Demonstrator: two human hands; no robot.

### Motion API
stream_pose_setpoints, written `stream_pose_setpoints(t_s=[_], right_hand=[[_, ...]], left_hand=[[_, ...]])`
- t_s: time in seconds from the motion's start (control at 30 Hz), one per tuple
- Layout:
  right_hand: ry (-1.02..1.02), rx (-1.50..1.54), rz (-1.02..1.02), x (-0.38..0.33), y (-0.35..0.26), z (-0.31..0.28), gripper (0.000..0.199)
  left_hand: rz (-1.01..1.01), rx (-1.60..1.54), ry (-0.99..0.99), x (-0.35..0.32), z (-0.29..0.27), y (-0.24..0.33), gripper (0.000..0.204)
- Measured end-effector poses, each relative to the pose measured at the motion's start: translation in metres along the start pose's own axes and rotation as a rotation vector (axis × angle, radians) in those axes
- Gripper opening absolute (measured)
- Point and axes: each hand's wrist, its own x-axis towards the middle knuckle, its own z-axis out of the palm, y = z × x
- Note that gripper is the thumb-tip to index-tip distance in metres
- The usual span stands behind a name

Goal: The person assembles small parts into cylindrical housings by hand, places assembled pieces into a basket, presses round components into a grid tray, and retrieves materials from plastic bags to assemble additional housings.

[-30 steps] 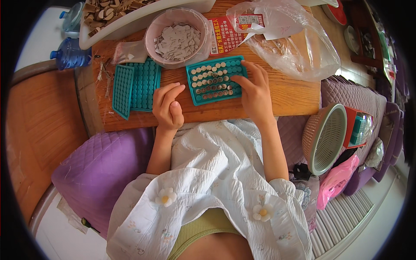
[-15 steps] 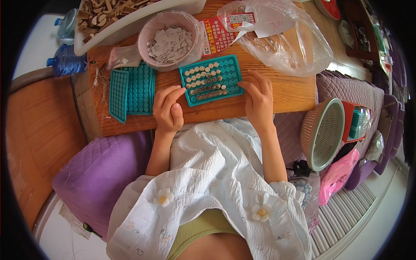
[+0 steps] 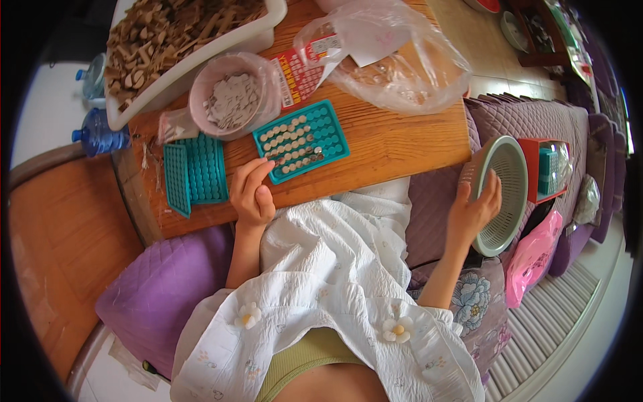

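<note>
A shallow teal tray (image 3: pixel 331 131) with rows of round pockets lies on the wooden table. Small round discs (image 3: pixel 287 145), pale and some silvery, fill its left part, while pockets toward the right side show bare teal. My left hand (image 3: pixel 252 195) rests at the tray's lower left corner, fingertips touching its edge, thumb held apart. Out to the right, my right hand (image 3: pixel 474 213) is over the near rim of a grey-green plastic basket (image 3: pixel 510 224), with fingers spread inside the opening and thumb outside. The basket's contents cannot be made out.
Stacked teal trays (image 3: pixel 205 171) lie left of my left hand. Behind stand a pink lined bucket (image 3: pixel 201 100) of pale pieces and a white bin (image 3: pixel 194 65) of brown scraps. A clear plastic bag (image 3: pixel 429 80) covers the far right. A red box (image 3: pixel 531 167) sits beyond the basket.
My right hand has left the tray's right edge and moved right to the basket. My left hand stays by the tray's left edge. The view has shifted and turned slightly.
</note>
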Motion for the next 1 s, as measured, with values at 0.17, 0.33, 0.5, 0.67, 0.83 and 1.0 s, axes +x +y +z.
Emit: stream_pose_setpoints(t_s=[0.17,0.33,0.5,0.67,0.83,1.0], right_hand=[[-0.551,0.186,0.407,-0.025,0.033,-0.018,0.048],[-0.817,0.22,0.176,-0.056,0.024,-0.029,0.037],[-1.006,0.577,0.148,-0.061,0.038,-0.047,0.043],[-0.682,0.183,0.263,-0.046,0.1,0.004,0.026],[-0.988,0.118,0.105,-0.028,0.104,0.055,0.022],[-0.484,0.364,0.345,-0.025,0.123,0.049,0.014]], left_hand=[[0.063,-0.088,-0.073,0.006,0.011,0.023,0.037],[0.21,-0.25,-0.262,0.004,0.034,0.053,0.036],[0.312,-0.334,-0.446,-0.002,0.047,0.071,0.031],[0.294,-0.359,-0.532,-0.002,0.052,0.08,0.029],[0.448,-0.447,-0.708,-0.007,0.064,0.105,0.027],[0.452,-0.455,-0.746,-0.008,0.065,0.104,0.023]])
